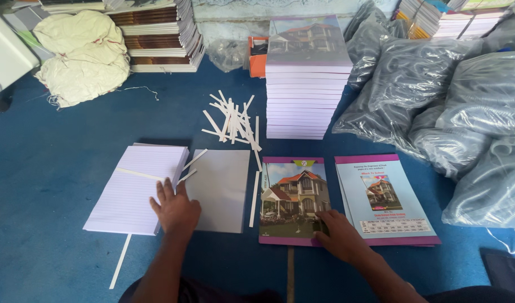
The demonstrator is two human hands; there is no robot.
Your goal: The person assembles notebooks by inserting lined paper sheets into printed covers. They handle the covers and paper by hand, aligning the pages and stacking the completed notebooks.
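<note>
My left hand [175,209] lies flat, fingers spread, on the right edge of a stack of white ruled paper [133,188], beside a plain grey sheet [222,188]. My right hand [340,234] rests palm down on the lower right corner of a glossy cover showing a house [294,196]. A second pile of light blue covers with a small house picture [386,199] lies just right of that hand. Neither hand grips anything.
A tall stack of finished notebooks [308,84] stands behind the covers. Loose white paper strips [232,120] are scattered on the blue floor [50,163]. Grey plastic bags [437,106] pile up at right. White cloth bundle [81,56] and more book stacks [156,33] sit back left.
</note>
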